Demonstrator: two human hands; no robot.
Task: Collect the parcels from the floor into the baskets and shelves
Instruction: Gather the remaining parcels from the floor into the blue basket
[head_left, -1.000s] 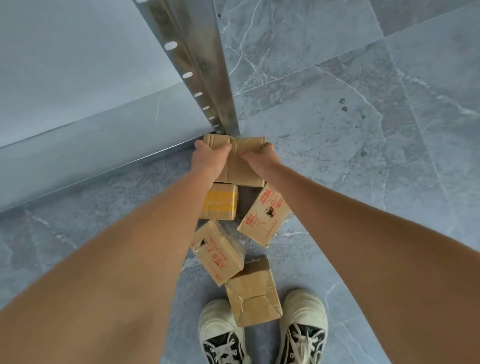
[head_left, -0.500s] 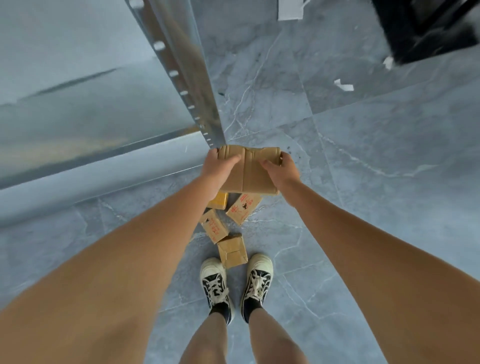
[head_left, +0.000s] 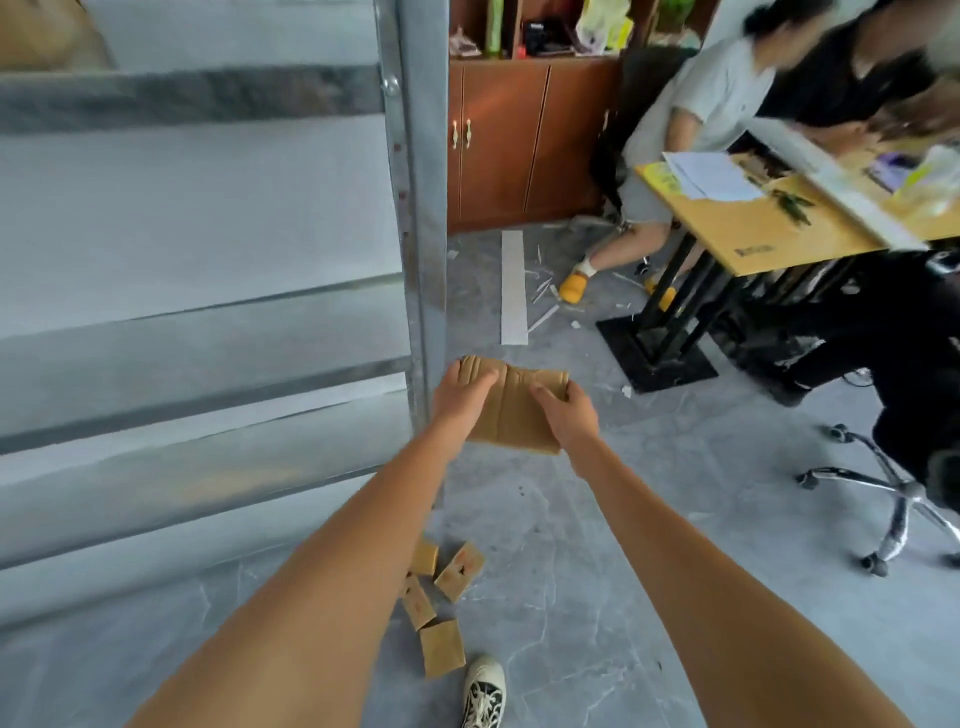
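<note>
- A flat brown parcel (head_left: 511, 410) is held in the middle of the frame, lifted well above the floor (head_left: 597, 545), just right of the metal upright (head_left: 421, 208) of the shelf rack (head_left: 197, 218).
- The parcel's long axis runs roughly left to right across the frame, tilted slightly down toward the right; its broad face points up at the camera, and its far edge looks crumpled.
- The left hand (head_left: 460, 400) grips the parcel's left end, thumb lying across the top face, the other fingers curled over the far edge.
- The right hand (head_left: 563, 413) grips the right end, thumb on top and fingers wrapped round the right edge.
- Four small parcels (head_left: 460, 571) lie on the floor in the lower middle of the frame, close together and partly hidden behind the left forearm; one with red print lies tilted, and the lowest sits just above a black-and-white shoe (head_left: 483, 696).
- The shelf rack fills the left half of the frame, its grey shelves stepping downward.
- In the upper middle stands a brown wooden cabinet (head_left: 519, 140) with cluttered open compartments above its doors.
- In the upper right, two blurred people sit at a yellow-topped counter (head_left: 779, 244) carrying papers; one wears yellow shoes.
- An office chair's wheeled base (head_left: 883, 499) shows at the right edge.
- A white strip (head_left: 514, 286) and small scraps lie on the floor near the cabinet.
</note>
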